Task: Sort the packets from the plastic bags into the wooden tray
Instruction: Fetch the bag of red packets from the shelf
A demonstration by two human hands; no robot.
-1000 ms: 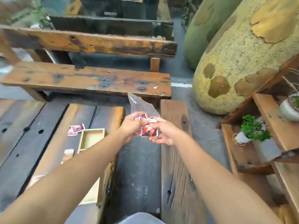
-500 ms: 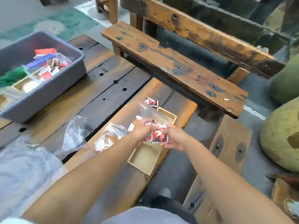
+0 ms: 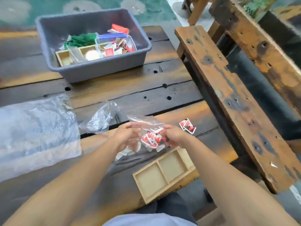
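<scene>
Both hands hold a clear plastic bag full of red, white and black packets just above the table. My left hand grips the bag's left side and my right hand grips its right side. Below them a light wooden tray with two visible compartments lies at the table's near edge, both compartments bare. Two loose red packets lie on the table right of my right hand. More pale packets lie partly hidden under my left wrist.
A grey plastic tub at the back holds another wooden tray, bagged packets and green material. A crumpled clear bag and a large plastic sheet lie to the left. A worn wooden bench runs along the table's right side.
The view has swung left and down from the bench to the table. Both hands have kept hold of the packet bag, which now hangs above the wooden tray.
</scene>
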